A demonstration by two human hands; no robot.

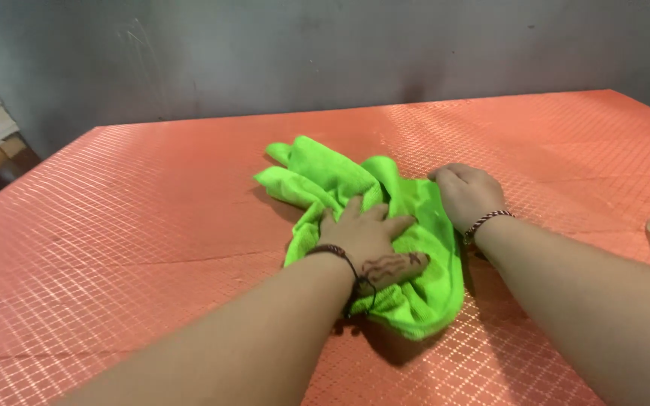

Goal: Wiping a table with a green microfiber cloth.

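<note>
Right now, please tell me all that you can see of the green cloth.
The cloth is bright green, soft and fuzzy-looking, like microfibre. It lies crumpled and partly folded on the orange table. The left hand presses flat on its middle; the right hand rests on its right edge.

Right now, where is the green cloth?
In the head view, the green cloth lies bunched near the middle of the orange table, with the left hand pressing on it and the right hand at its right edge.

Cloth: soft green microfibre, fuzzy matt nap. Table cover: orange sheet, slight sheen, embossed grid texture. Wall behind: grey, matt, scuffed.
</note>
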